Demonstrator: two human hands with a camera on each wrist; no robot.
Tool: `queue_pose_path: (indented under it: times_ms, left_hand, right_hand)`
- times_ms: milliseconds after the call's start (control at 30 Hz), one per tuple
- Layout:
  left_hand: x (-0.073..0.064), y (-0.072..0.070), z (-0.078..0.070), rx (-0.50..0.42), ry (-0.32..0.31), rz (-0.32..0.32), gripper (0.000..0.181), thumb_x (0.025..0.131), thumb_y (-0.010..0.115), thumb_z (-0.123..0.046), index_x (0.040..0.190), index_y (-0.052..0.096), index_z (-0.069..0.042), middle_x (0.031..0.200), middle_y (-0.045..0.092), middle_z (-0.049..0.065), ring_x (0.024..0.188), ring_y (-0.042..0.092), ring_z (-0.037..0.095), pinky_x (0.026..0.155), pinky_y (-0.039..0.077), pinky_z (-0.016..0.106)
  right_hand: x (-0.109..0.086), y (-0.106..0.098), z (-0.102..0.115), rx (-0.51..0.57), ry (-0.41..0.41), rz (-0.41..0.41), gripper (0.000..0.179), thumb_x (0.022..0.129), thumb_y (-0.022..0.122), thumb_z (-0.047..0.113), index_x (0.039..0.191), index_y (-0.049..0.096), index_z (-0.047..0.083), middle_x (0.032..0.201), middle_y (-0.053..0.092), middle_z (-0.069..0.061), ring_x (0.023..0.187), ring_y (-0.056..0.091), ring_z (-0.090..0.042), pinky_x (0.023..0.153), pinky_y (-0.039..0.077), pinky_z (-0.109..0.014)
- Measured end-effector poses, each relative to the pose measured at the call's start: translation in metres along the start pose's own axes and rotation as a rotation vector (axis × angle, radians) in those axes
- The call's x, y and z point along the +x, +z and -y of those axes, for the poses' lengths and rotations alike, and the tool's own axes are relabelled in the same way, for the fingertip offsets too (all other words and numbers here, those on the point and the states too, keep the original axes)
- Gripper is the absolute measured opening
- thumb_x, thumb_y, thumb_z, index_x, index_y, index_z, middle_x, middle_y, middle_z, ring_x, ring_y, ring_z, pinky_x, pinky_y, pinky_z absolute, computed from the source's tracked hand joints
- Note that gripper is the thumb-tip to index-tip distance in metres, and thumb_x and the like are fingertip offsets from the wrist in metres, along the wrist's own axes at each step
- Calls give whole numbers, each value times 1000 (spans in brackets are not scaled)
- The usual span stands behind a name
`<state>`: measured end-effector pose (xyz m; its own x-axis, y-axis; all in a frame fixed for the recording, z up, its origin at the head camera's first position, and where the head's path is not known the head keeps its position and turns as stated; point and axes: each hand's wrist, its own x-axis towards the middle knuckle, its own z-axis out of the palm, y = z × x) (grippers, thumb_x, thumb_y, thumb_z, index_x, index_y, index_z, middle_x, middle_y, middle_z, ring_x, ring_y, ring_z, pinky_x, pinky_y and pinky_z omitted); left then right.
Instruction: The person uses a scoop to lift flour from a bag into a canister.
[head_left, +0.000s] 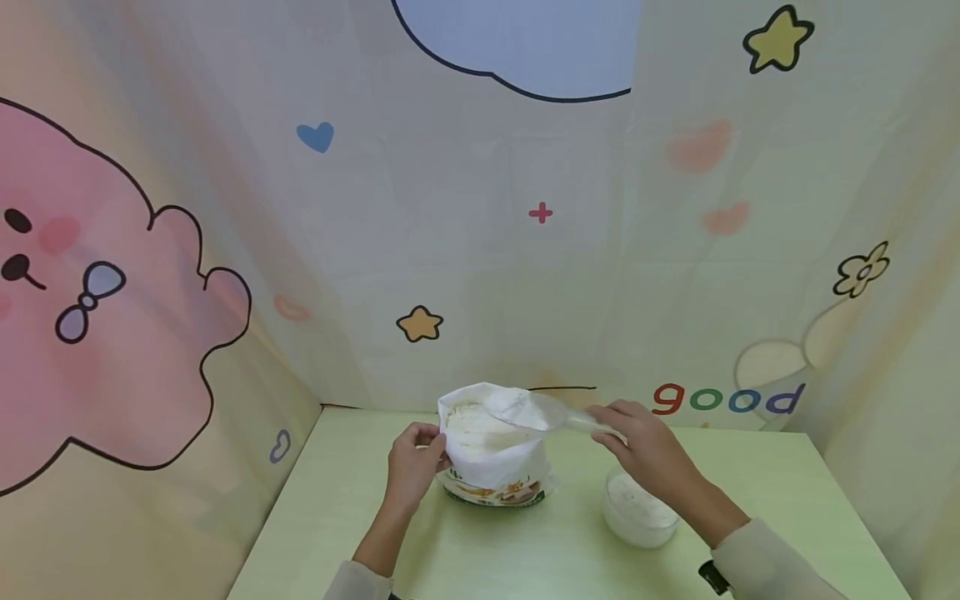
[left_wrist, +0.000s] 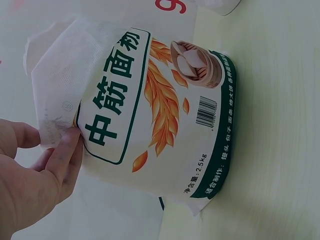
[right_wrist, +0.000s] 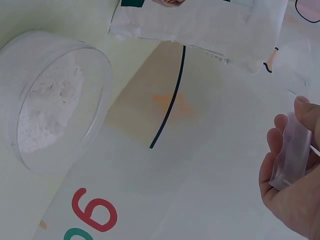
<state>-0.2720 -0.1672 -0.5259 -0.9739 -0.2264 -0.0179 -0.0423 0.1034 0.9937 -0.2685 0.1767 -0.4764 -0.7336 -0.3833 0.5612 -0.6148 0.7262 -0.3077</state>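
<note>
An opened paper bag of flour [head_left: 491, 473] stands on the table, its top folded back and white flour [head_left: 467, 427] showing inside. My left hand [head_left: 411, 468] pinches the left side of the bag's rim between thumb and fingers. In the left wrist view, orange wheat ears and green lettering cover the flour bag [left_wrist: 165, 110]. My right hand [head_left: 648, 450] grips the handle of a clear plastic scoop [head_left: 553, 412], which holds a heap of flour over the bag's mouth. Below the right forearm sits a clear round bowl [head_left: 637, 535] with flour in it.
The pale green table [head_left: 337, 533] meets a printed cloth backdrop [head_left: 480, 250] right behind the bag. In the right wrist view, the bowl's clear wall [right_wrist: 102, 107] stands apart from the bag.
</note>
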Motion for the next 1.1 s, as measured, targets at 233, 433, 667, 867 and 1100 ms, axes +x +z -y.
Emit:
queue_pose_path:
  times_ms: [233, 433, 667, 867, 1100]
  left_hand:
    - [-1, 0, -1, 1, 4, -1, 17, 98, 63, -5, 110, 64, 7, 94, 60, 14, 73, 69, 15, 73, 68, 33]
    - [1, 0, 0, 3, 5, 0, 17, 99, 63, -5, 110, 64, 7, 94, 60, 14, 73, 69, 15, 72, 68, 31]
    - [1, 0, 2, -1, 3, -2, 16, 99, 63, -5, 109, 64, 7, 94, 60, 14, 73, 69, 15, 71, 68, 30]
    - [0, 0, 1, 3, 0, -4, 17, 99, 63, -5, 110, 64, 7, 94, 60, 14, 73, 69, 15, 71, 68, 31]
    - [0, 0, -1, 13, -5, -4, 17, 99, 63, -7, 110, 64, 6, 95, 59, 14, 74, 69, 16, 72, 68, 31]
  right_hand:
    - [-14, -14, -8, 13, -48, -68, 43, 81, 85, 5, 122, 74, 11, 101, 71, 2, 83, 59, -9, 64, 56, -24]
    - [-30, -28, -15, -10, -48, -111, 46, 76, 87, 3, 119, 75, 13, 104, 72, 0, 85, 60, -12, 63, 55, -20]
    - [-53, -45, -28, -34, 10, -112, 45, 76, 87, 1, 118, 75, 11, 103, 71, 1, 86, 61, -14, 62, 51, -12]
    - [-75, -56, -39, -50, 56, -120, 46, 75, 87, 1, 117, 75, 13, 101, 72, 2, 83, 62, -12, 58, 48, -10]
    - [-92, -70, -53, -60, 64, -117, 44, 75, 86, 0, 116, 75, 10, 100, 71, 1, 80, 51, 0, 54, 39, -8]
